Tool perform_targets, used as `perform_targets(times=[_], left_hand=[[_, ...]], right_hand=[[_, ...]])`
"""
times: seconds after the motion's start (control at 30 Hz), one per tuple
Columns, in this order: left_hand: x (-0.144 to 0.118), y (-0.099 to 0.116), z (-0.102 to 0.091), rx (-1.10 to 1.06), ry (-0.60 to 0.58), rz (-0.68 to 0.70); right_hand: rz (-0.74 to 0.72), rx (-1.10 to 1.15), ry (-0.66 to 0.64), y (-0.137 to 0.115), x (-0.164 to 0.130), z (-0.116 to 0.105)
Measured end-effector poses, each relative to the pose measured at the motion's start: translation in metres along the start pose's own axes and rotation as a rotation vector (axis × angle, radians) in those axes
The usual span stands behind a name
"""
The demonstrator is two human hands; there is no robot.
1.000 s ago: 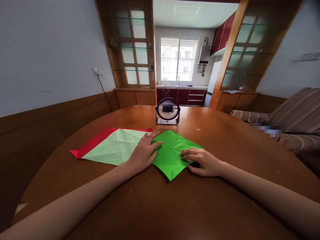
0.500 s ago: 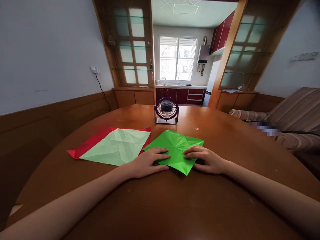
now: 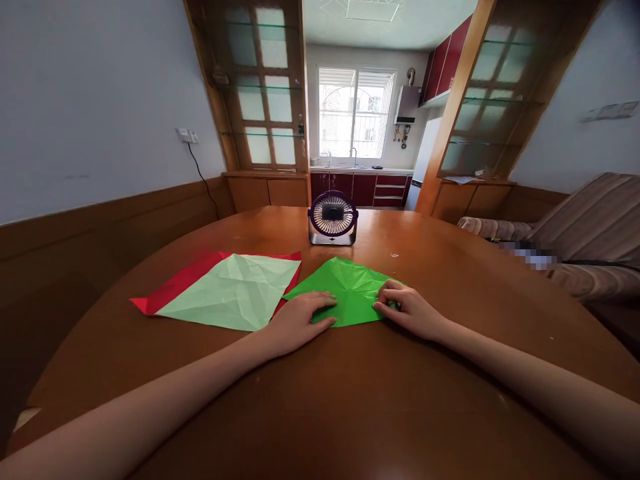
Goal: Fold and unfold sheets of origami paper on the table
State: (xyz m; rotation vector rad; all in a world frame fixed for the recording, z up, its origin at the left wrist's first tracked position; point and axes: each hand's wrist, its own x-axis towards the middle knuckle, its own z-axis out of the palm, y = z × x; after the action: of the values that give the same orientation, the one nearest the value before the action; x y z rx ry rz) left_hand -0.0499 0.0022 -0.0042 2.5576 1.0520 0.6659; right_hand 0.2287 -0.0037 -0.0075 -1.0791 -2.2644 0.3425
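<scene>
A creased bright green paper sheet lies on the round wooden table, its near part folded so the front edge runs straight. My left hand rests flat on the sheet's near left edge, fingers pointing right. At the sheet's right corner, my right hand pinches the paper with bent fingers. Left of the green sheet lies a pale green sheet on top of a red sheet.
A small dark desk fan stands on the table behind the papers. A wood-panelled wall runs along the left, a striped sofa stands at the right, and a kitchen with a window shows through the doorway ahead.
The green sheet's near corner has been folded away from me, so its pointed tip is gone and the front edge is straight. Both hands moved slightly farther from me along the paper.
</scene>
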Motion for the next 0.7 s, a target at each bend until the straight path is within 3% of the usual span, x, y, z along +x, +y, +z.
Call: perform_targets(times=[0.27, 0.57, 0.7], left_hand=[[0.0, 0.005, 0.001, 0.224, -0.059, 0.143], [0.016, 0.008, 0.009, 0.404, -0.049, 0.104], [0.024, 0.008, 0.008, 0.415, -0.057, 0.094]], right_hand=[[0.018, -0.093, 0.017, -0.003, 0.0, 0.003], [-0.028, -0.189, 0.013, -0.005, -0.001, 0.003], [-0.199, -0.25, 0.067, -0.008, -0.003, 0.004]])
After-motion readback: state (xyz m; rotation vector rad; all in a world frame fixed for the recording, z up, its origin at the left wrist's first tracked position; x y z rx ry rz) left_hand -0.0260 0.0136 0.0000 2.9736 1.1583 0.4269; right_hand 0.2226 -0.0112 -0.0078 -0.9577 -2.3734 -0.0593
